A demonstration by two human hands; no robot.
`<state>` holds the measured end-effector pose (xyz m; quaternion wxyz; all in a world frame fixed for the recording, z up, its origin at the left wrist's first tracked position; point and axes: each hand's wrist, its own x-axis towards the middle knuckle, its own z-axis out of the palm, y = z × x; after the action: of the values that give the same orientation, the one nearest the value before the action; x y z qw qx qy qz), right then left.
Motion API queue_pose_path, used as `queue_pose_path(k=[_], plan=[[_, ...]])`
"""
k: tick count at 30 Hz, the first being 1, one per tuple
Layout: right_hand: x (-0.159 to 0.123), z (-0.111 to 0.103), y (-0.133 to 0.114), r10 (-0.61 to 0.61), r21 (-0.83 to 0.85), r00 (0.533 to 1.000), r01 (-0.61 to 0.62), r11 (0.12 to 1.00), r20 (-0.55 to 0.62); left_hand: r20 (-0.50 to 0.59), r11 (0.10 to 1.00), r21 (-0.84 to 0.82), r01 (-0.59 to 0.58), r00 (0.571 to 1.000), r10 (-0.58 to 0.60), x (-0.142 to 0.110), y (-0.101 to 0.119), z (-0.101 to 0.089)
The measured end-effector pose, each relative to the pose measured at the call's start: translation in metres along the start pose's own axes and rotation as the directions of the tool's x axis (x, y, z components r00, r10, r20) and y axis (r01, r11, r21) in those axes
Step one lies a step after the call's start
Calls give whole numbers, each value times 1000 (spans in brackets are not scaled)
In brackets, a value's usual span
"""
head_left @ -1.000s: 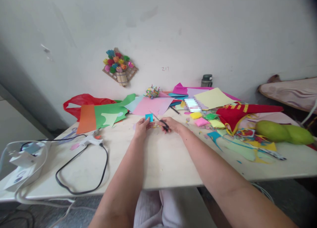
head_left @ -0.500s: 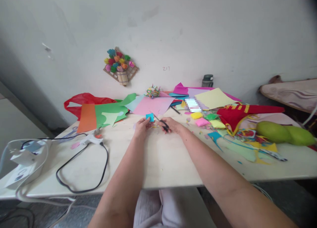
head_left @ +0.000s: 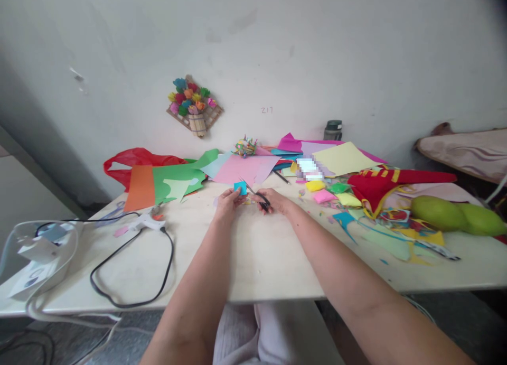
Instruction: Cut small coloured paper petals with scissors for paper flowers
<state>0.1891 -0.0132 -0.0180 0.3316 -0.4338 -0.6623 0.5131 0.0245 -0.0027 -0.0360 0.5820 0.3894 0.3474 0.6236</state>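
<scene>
My left hand (head_left: 227, 203) pinches a small blue piece of paper (head_left: 240, 187) above the middle of the white table (head_left: 253, 259). My right hand (head_left: 275, 200) is closed on a pair of black-handled scissors (head_left: 257, 195), and the blades point up and left toward the blue paper's right edge. Both hands are close together near the far half of the table. A large pink sheet (head_left: 245, 168) lies just behind them.
Coloured paper sheets and scraps (head_left: 174, 181) cover the back and right of the table. A white glue gun (head_left: 146, 224) with a black looping cord (head_left: 130, 280) lies at the left, beside a plastic bag (head_left: 35, 254). Two green fruits (head_left: 455, 216) rest at the right. A paper flower basket (head_left: 193, 107) hangs on the wall.
The hands hold almost the same pose; the camera has drifted slightly, shifting the scene a little to the right. The scissors stay by the blue paper.
</scene>
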Motion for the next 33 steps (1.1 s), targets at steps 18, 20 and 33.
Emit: queue_pose_path(k=[18,20,33], plan=[[2,4,1,-1,-26,1000,0,1000,-24,11,1000,17,-1,1000,1,2,-2,-3],[2,4,2,1,-25,1000,-2,1000,-23,13,1000,17,-2,1000,2,2,-2,-3],[3,3,3,3,-19,1000,-3,1000,-23,-2,1000,11,5,1000,-5,0,0,-1]])
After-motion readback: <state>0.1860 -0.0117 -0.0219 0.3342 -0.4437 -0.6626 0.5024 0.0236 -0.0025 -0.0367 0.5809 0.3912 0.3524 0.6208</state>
